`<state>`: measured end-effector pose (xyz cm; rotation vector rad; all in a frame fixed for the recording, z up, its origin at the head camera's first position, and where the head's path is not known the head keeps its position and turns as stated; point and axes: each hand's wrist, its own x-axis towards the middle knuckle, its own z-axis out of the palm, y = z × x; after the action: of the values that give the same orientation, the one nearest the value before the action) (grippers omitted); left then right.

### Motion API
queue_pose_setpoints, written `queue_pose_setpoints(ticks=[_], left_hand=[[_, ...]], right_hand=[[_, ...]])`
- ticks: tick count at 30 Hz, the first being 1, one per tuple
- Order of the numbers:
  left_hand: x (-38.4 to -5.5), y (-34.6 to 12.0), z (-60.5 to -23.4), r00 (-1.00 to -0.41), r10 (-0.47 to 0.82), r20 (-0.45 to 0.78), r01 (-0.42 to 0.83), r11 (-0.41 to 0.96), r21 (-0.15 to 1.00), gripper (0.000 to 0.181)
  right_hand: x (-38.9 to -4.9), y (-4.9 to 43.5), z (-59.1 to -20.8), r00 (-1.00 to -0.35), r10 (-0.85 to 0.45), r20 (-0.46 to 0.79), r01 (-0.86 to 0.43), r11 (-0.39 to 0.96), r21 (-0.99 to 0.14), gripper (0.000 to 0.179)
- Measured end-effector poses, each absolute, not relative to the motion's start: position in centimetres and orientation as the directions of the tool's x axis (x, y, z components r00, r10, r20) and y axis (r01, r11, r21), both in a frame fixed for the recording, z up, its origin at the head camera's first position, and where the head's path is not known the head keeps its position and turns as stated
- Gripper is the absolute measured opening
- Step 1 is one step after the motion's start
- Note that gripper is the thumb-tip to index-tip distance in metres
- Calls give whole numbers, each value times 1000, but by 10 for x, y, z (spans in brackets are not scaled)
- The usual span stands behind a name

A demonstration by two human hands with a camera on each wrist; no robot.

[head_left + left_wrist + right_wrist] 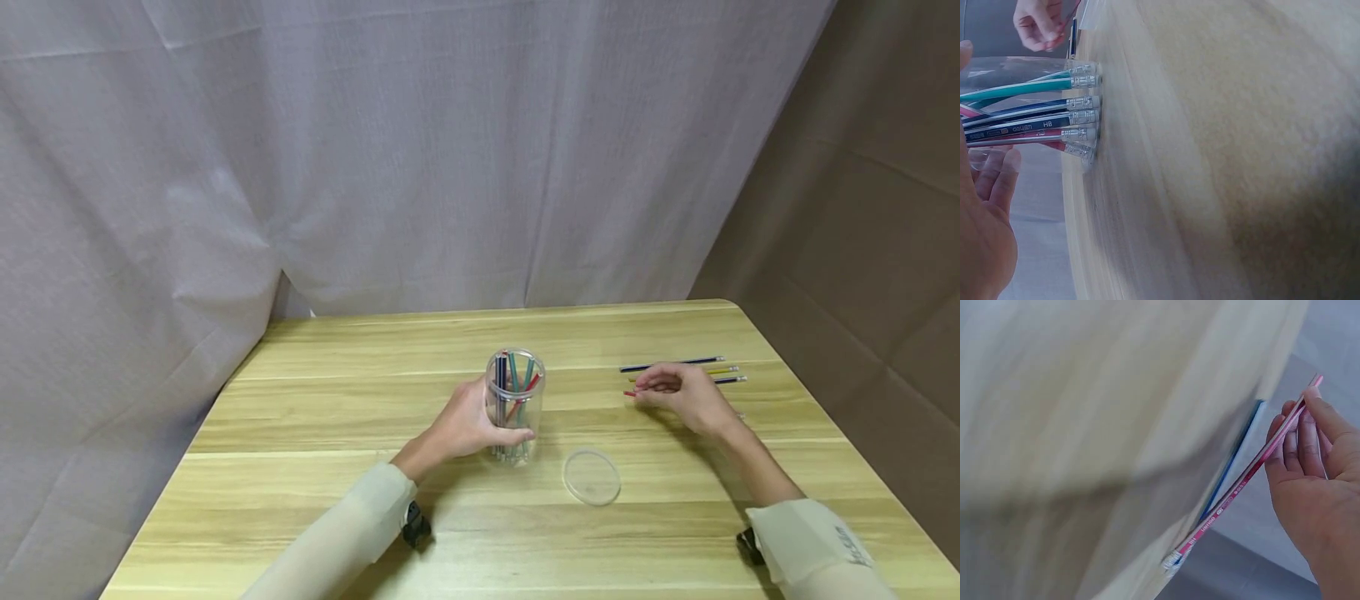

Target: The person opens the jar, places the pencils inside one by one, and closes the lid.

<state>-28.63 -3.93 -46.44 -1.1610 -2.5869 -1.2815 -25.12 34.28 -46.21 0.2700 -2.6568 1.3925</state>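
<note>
Presently, red pencil (1249, 473) pinched near tip by thumb and fingers of right hand (692, 400); loose pencils (690, 362) seen beside those fingers. Clear jar (536, 412) of pencils gripped by curled left hand (467, 422). Flat lid (592, 477) seen near left thumb.

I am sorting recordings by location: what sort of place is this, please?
Probably a screened-off work corner: grey cloth hangs behind the wood-grain table, and creased brownish cloth along its right side. The building itself is not shown.
</note>
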Motion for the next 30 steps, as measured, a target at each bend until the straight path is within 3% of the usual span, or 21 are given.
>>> queue_pose_setpoints(ticks=[9, 19, 30], left_hand=[[-287, -39, -465, -717, 609, 338, 634, 370, 679, 84], [-287, -39, -465, -717, 607, 343, 640, 377, 670, 84], [-287, -38, -465, -729, 597, 335, 630, 392, 671, 86]], right_hand=[[-249, 314, -435, -975, -101, 200, -223, 381, -897, 25], [-238, 287, -393, -952, -125, 278, -299, 200, -933, 25], [-220, 259, -344, -936, -43, 349, -350, 5, -937, 24]])
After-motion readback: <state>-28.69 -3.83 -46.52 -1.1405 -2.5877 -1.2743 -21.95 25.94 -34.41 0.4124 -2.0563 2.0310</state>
